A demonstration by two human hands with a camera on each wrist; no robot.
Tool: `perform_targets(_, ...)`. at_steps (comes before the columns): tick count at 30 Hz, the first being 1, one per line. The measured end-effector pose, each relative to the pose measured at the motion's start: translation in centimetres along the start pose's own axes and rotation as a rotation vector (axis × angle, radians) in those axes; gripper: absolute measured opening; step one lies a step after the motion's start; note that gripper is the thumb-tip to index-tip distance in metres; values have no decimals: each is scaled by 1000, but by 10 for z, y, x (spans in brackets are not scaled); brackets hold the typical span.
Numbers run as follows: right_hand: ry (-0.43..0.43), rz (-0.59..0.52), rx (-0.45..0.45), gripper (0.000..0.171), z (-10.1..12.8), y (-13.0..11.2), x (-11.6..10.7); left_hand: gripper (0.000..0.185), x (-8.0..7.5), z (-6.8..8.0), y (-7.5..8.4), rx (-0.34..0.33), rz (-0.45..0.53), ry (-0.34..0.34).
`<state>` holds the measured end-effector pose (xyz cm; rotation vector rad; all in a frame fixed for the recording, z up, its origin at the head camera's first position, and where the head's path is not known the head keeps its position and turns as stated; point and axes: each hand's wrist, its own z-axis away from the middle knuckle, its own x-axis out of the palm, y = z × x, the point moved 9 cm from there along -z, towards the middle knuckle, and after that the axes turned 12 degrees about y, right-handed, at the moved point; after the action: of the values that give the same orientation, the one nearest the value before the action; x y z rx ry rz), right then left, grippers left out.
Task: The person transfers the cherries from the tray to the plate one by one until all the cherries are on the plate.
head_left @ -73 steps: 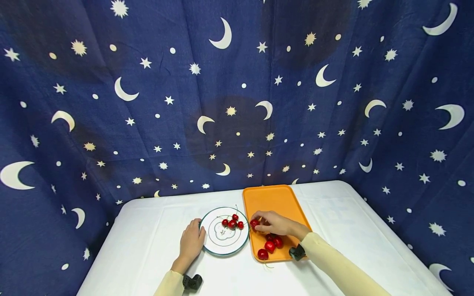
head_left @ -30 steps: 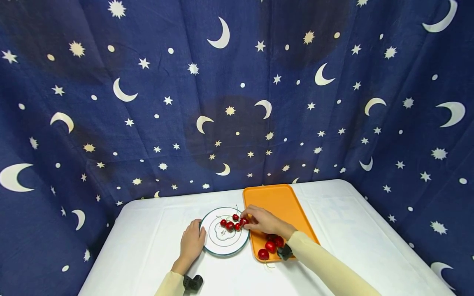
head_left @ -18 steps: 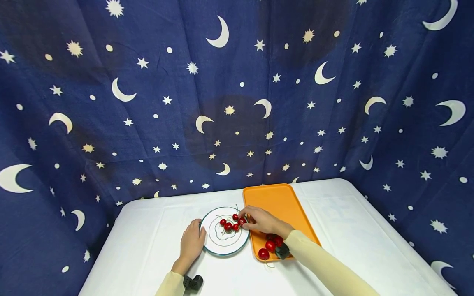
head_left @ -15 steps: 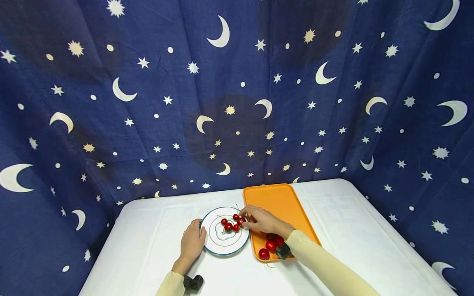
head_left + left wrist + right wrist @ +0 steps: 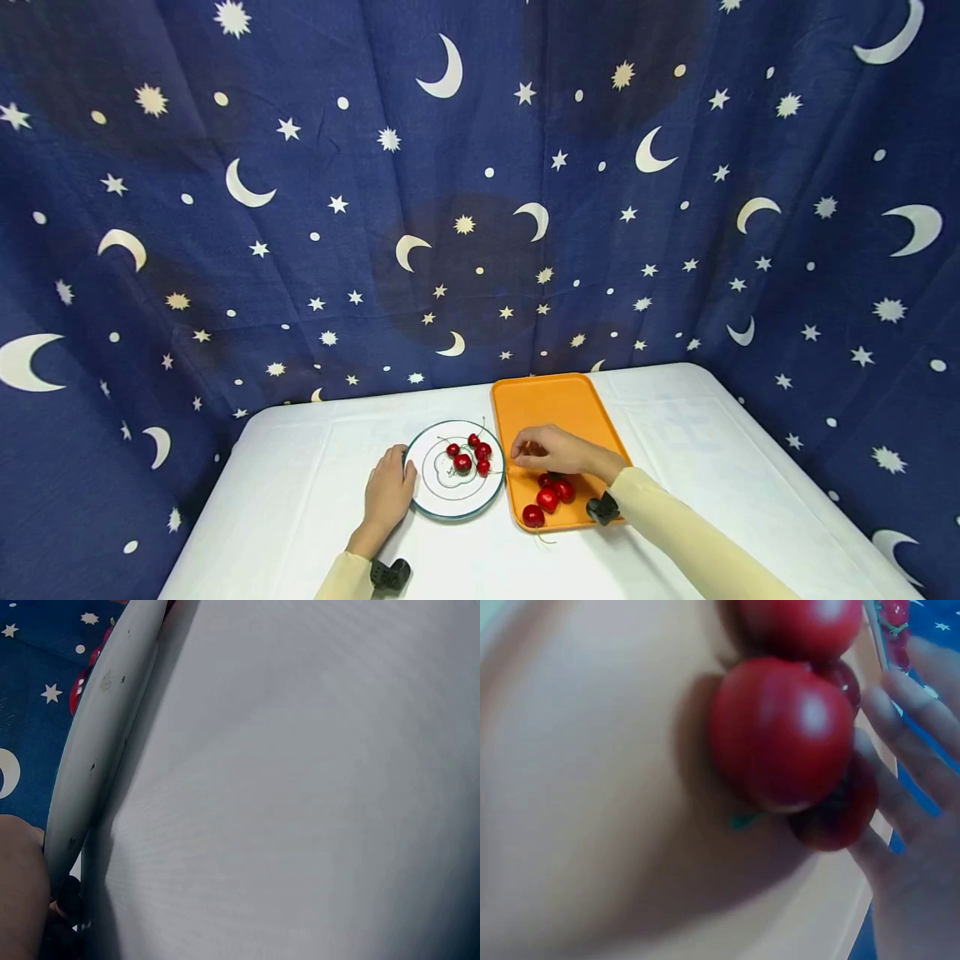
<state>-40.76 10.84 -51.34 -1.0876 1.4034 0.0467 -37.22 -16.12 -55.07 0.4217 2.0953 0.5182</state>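
Head view: right hand (image 5: 551, 451) hovers over the orange tray (image 5: 558, 400) w/ fingers loosely curled & nothing visibly pinched; closest to the cherries on tray (image 5: 550, 495), a small cluster at the tray's near-left corner. Right wrist view backs this up: fingers (image 5: 911, 750) lie relaxed beside the fruit (image 5: 784, 731), maybe brushing it, not clamped on. Left hand (image 5: 388, 492) rests flat against the near-left rim of the plate (image 5: 450, 505), fingers straight, steadying it; plate rim (image 5: 97, 742) shows edge-on in left wrist view. Plate sits just left of the tray on the white table (image 5: 675, 433), w/ plate cherries (image 5: 470, 454) grouped at its far-right part, thin stems sticking up.

Handling, my read: cherries are light, round, glossy, so likely to roll & slip. Skin is firm but bruises if squeezed hard. Best hold prob a gentle thumb + forefinger pinch across the widest part, or by the stem where one shows, though stems may snap off. Tray floor is smooth, so a nudged one will wander
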Motion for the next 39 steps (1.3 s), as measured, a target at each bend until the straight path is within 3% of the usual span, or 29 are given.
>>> perform_targets(5,-82,-47,4,21,10,1,1,29,0,0,0,2,4,1)
perform_targets(12,-102,12,28,21,16,11,-7,30,0,-1,1,-9,7,2)
perform_targets(25,-67,32,54,18,24,24,-25,30,-4,-3,3,25,0,12)
perform_targets(33,-65,36,51,24,29,27,-29,29,-5,-4,2,13,4,25)
perform_targets(39,-33,53,36,17,31,26,-28,29,-3,0,1,5,9,13)
